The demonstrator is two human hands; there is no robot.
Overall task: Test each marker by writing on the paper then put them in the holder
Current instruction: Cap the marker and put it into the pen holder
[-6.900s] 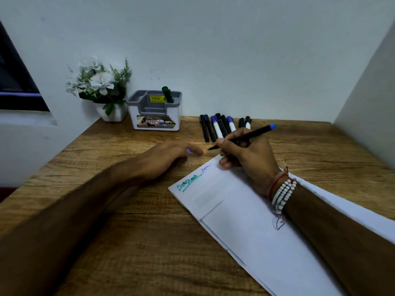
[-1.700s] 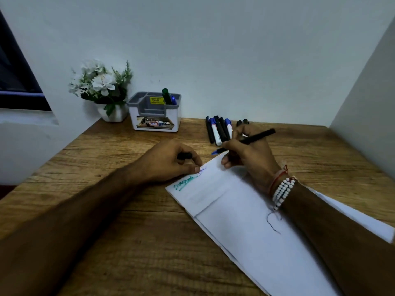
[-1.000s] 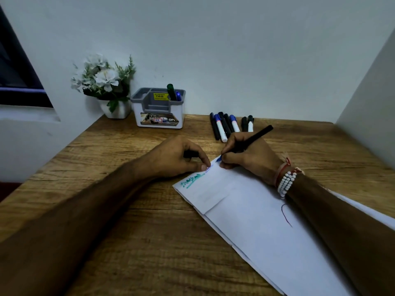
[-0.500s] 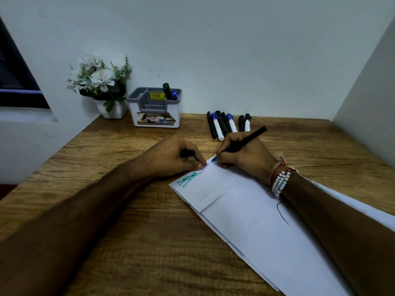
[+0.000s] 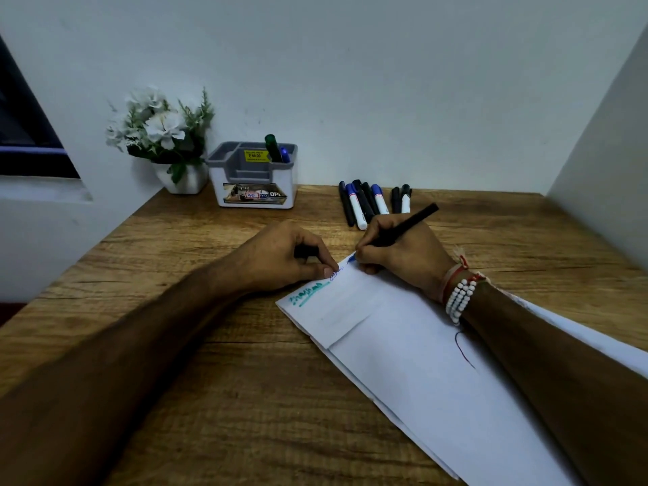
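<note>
My right hand (image 5: pixel 396 254) grips a black marker (image 5: pixel 412 221) like a pen, its blue tip touching the top corner of the white paper (image 5: pixel 420 352). My left hand (image 5: pixel 284 256) holds a black cap (image 5: pixel 305 251) in curled fingers while its thumb presses the paper's edge. Green and blue scribbles (image 5: pixel 310 292) mark the paper's upper edge. Several loose markers (image 5: pixel 364 203) lie in a row behind my right hand. The grey and white holder (image 5: pixel 245 177) stands at the back with a green marker (image 5: pixel 271 147) and a blue marker (image 5: pixel 284 154) upright in it.
A white pot of white flowers (image 5: pixel 161 135) stands left of the holder in the corner. Walls close the wooden desk (image 5: pixel 210 398) at the back and right. The paper lies diagonally from the desk's middle to the lower right.
The blue-capped marker went into the holder and my right hand took a black one. My left hand now holds its cap, and the tip has come down onto the paper's corner.
</note>
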